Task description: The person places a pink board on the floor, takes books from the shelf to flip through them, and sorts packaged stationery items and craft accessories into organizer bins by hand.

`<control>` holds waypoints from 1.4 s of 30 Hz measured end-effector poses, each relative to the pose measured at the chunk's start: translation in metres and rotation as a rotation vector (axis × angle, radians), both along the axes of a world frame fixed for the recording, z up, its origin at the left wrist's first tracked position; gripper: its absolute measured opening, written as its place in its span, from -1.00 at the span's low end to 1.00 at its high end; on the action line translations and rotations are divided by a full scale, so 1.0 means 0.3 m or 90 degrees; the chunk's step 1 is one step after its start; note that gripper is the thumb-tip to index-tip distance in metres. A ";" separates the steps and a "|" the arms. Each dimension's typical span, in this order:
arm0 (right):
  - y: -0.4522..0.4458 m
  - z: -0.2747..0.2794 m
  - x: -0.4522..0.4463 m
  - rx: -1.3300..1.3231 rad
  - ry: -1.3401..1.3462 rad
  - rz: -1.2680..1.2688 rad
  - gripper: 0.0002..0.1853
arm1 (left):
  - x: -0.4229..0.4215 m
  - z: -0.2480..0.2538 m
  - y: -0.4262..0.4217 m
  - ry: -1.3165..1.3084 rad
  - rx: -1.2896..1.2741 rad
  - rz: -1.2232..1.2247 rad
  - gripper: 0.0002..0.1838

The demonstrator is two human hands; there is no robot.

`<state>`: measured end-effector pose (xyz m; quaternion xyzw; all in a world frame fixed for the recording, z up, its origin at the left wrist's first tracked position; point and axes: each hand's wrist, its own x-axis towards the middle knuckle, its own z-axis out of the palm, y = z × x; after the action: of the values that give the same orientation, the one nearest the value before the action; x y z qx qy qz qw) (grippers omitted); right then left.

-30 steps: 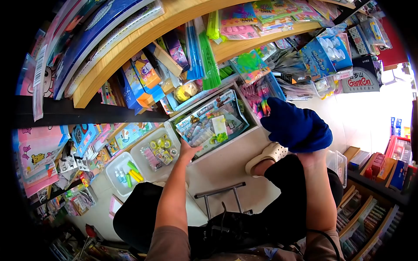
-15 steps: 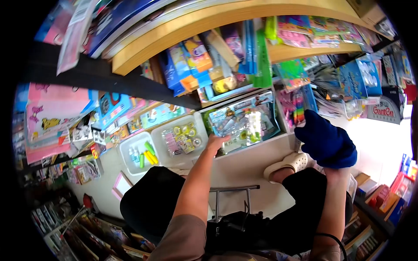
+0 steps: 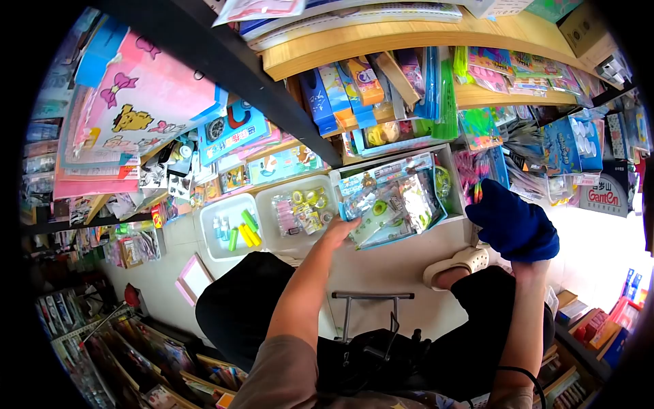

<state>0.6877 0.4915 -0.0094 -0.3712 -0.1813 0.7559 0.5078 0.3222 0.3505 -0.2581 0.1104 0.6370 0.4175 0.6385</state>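
My left hand [image 3: 338, 233] is closed on the near left corner of a blue display box [image 3: 387, 240], with the thumb over its edge. Inside the box lie clear packets [image 3: 378, 217] with green pieces. The box sits tilted in a white bin [image 3: 458, 191]. A dark blue cloth [image 3: 514, 221] is bunched around my right hand, hiding its fingers. That hand is held up to the right of the bin, apart from the box. Left of my left hand is a white tray [image 3: 262, 217] of packets with yellow-green rolls and pink pieces.
Another white tray [image 3: 206, 228] holds green and yellow sticks and small bottles. A wooden shelf [image 3: 381, 39] and a dark post [image 3: 272, 102] stand above the bins. Pink illustrated packs [image 3: 146, 102] hang at left. A metal stool frame [image 3: 373, 296] is between my legs.
The blue display box has been drawn toward me, its front edge now showing over the bin's near side. The view has shifted; my right hand stays raised with the cloth.
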 end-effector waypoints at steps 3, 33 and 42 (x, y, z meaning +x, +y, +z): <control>-0.014 0.006 -0.015 0.030 0.019 0.046 -0.65 | -0.049 -0.003 -0.062 0.034 -0.020 0.027 -0.62; -0.282 0.079 -0.256 -0.097 -0.061 -0.073 -0.56 | -0.339 -0.236 -0.323 0.595 -0.236 0.022 -0.63; -0.370 0.059 -0.335 -0.139 -0.100 -0.105 -0.57 | -0.346 -0.329 -0.209 0.408 -0.327 0.120 -0.38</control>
<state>0.5870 0.3806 0.0084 -0.4955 -0.1062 0.6955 0.5094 0.2184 0.2877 -0.3569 0.0132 0.8942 0.2463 0.3735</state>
